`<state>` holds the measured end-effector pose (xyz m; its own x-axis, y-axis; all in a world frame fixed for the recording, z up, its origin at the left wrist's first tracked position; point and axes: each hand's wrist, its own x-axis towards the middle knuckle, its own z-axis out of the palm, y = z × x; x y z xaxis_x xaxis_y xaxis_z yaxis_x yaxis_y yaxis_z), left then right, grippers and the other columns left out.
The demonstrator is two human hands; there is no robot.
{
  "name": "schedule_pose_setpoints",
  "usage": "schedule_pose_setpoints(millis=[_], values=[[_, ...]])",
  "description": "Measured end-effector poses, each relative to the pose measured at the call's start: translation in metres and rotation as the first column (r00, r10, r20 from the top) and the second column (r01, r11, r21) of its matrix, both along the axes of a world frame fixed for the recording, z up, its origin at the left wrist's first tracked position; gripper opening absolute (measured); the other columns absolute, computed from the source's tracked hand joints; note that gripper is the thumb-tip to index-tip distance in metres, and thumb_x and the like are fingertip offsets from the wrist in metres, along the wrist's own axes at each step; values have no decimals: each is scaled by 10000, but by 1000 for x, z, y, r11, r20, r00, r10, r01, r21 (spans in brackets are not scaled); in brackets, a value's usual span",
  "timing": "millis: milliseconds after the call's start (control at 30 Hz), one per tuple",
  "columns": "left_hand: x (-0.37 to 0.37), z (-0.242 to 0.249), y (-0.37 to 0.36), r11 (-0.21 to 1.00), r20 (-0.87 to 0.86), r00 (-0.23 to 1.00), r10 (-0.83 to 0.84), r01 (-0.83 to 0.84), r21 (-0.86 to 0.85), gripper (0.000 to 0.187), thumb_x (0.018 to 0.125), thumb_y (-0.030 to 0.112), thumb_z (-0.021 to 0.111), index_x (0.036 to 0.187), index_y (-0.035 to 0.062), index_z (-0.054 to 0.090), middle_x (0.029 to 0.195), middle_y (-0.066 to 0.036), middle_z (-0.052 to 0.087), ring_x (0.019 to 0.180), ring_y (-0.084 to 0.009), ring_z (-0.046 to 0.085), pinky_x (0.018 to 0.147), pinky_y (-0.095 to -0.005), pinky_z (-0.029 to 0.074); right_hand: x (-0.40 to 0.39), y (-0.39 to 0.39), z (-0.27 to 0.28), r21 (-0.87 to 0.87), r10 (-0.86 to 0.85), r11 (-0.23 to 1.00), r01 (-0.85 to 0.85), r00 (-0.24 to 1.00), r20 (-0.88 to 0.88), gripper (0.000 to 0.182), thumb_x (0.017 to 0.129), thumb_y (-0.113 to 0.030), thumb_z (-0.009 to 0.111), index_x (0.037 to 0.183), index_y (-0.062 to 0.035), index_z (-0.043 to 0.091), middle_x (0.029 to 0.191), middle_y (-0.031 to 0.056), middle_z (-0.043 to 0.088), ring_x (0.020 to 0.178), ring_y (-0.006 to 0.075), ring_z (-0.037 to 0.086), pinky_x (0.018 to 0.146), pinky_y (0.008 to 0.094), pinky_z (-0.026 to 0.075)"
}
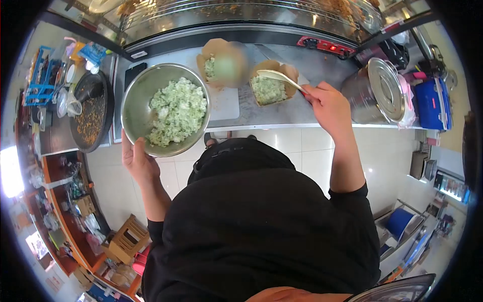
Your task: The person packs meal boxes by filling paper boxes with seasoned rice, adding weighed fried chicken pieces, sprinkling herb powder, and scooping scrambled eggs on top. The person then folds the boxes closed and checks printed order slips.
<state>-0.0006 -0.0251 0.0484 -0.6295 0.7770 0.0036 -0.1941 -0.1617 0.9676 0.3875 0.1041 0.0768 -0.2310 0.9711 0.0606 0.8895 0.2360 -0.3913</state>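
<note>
My left hand (pixel 141 161) grips the lower left rim of a steel mixing bowl (pixel 133 108), thumb over the edge. Pale green-and-white rice (pixel 178 110) is heaped toward the bowl's right side. In my right hand (pixel 327 103), closed round its red handle, is a cream-coloured spoon (pixel 275 75). Its head lies over the back of an open brown paper box (pixel 289 68), which holds the same rice (pixel 268 91). Left of that stands another brown paper box (pixel 216 46) with some rice inside; a blurred patch hides part of it.
Behind the counter (pixel 312 65) runs a glass display case with a red control panel (pixel 324 45). A lidded steel pot (pixel 367 93) stands at the right. A dark pan (pixel 90 116) of brown crumbs sits at the left. A white board (pixel 224 105) lies under the left box.
</note>
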Motion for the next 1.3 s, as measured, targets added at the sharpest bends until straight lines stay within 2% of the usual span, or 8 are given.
schedule_pose_setpoints(millis=[200,367,433,567,767,867,1000,1300], values=[[32,38,26,992,-48,995,-85,89,89,498,851,-27,455,1343,-57,379,1177,-167,569,1013,-227,604,857,-331,517,-8,15,-20,6,116,990,-139,851,513,203,801,-108,573,930,-171,716,802,49,622,749,246,641,621,345,492],[67,46,60,975,-24,982,-188,189,119,499,847,-43,458,1339,-62,383,1167,-140,572,999,-191,598,840,-287,494,18,8,27,166,88,978,-127,971,223,177,797,-112,590,920,-132,716,804,79,594,741,275,622,613,375,487],[85,49,75,955,-12,963,-269,269,122,490,857,-44,459,1343,-51,391,1152,-116,593,961,-144,604,784,-245,498,39,-1,66,318,92,948,-25,976,-198,164,777,-96,627,919,-105,708,813,65,606,721,268,605,589,357,463],[133,45,113,907,19,912,-410,406,111,467,859,-45,445,1325,-67,414,1197,-140,574,1061,-204,586,893,-301,484,57,-17,109,366,156,926,-89,975,-157,156,774,-116,653,922,-111,701,839,38,624,722,248,602,585,329,454],[216,30,172,727,203,698,-687,663,178,419,858,1,479,1276,3,487,922,-21,653,521,-6,496,495,-178,497,65,14,87,740,-83,673,-1,994,77,148,785,-148,664,924,-140,717,972,17,651,839,230,629,679,313,488],[266,32,186,742,315,684,-658,660,118,471,843,-1,446,1310,55,467,922,-50,656,582,-75,610,468,-218,528,92,-12,99,686,-59,640,346,912,-405,197,815,-75,645,999,-103,712,1019,85,644,895,216,620,756,302,486],[308,2,205,692,279,657,-700,721,38,485,835,-42,406,1306,60,459,910,-75,651,604,-100,625,482,-240,551,127,-55,65,732,-166,451,510,854,-493,196,871,-21,579,1035,44,666,1022,149,627,920,216,596,737,279,487],[370,-73,195,780,320,743,-587,625,-19,522,885,-15,402,1386,120,343,834,-84,629,579,-141,625,502,-276,573,116,-98,14,565,-64,630,533,761,-646,195,904,-18,523,1036,54,647,995,184,582,707,174,579,610,245,492]])
